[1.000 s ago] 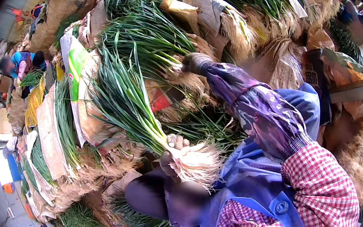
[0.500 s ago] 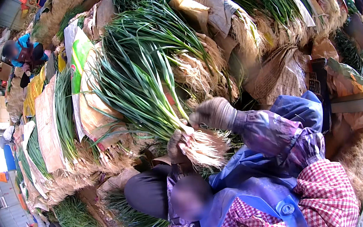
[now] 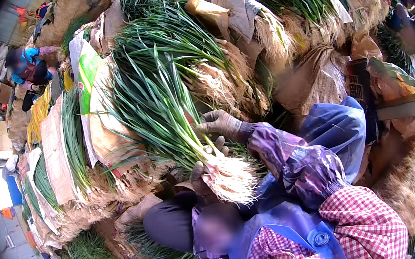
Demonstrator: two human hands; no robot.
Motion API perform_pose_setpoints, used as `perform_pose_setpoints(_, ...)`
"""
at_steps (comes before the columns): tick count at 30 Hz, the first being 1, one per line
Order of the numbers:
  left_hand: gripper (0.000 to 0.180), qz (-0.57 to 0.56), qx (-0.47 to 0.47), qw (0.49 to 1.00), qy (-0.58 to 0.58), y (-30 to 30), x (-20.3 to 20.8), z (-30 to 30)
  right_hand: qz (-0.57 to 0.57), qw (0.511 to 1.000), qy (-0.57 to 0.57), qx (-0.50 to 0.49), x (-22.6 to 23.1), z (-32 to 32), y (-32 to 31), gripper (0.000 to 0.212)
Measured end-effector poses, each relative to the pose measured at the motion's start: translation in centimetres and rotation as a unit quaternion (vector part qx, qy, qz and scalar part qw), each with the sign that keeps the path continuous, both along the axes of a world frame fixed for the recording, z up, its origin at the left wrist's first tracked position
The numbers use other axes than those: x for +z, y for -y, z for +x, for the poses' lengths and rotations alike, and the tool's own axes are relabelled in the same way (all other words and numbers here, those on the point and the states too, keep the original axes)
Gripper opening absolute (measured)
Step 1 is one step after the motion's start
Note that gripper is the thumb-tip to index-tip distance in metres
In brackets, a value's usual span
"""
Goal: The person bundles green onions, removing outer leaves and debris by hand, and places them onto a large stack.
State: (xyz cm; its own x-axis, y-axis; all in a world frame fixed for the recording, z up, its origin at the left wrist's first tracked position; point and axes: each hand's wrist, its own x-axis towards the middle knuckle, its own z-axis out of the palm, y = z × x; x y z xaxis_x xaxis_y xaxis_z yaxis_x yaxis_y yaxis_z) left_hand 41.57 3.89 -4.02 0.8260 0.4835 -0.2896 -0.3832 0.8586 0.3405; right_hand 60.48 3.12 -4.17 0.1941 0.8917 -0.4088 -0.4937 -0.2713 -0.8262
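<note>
A bunch of green garlic [image 3: 178,120], with long flat leaves and pale bulbs and roots, slants across in front of me. My gloved left hand [image 3: 199,178] supports it from below near the bulbs; the thumb shows on the near side and fingertips on the far side. My gloved right hand [image 3: 223,125] is at the stalks above the bulbs, its fingers bent together against their right edge. What the right fingertips pinch is partly hidden. The trailing roots [image 3: 232,181] spread above my lap.
Behind lies another pile of green garlic [image 3: 217,84]. Wrapped bundles [image 3: 56,166] stand in a row at left, with more bundles [image 3: 301,9] along the back. A woven sack [image 3: 310,80] lies beyond my right knee. A co-worker [image 3: 29,68] sits at far left.
My right hand has moved from beside the roots up and left to the stalks. The left hand's fingertips now show past the bunch, and the roots have swung slightly nearer.
</note>
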Motion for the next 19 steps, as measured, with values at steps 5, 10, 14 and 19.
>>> perform_pose_setpoints(5,0.04,-0.054,-0.01,0.998,-0.032,0.4,0.8,1.9,-0.105,0.855,0.506,-0.029,1.2,-0.4,1.1,0.017)
perform_pose_setpoints(10,0.041,0.021,-0.002,0.999,-0.05,0.8,-1.3,0.6,-0.169,0.766,0.56,-0.267,-7.2,2.8,4.9,0.016)
perform_pose_setpoints(14,0.053,-0.017,0.018,0.998,-0.049,1.9,0.3,0.3,-0.283,0.638,0.568,0.436,-5.8,3.6,8.6,0.028)
perform_pose_setpoints(19,0.077,0.018,0.025,0.998,-0.059,1.9,0.1,-1.3,0.037,0.838,0.539,0.074,6.6,-1.5,8.1,0.031)
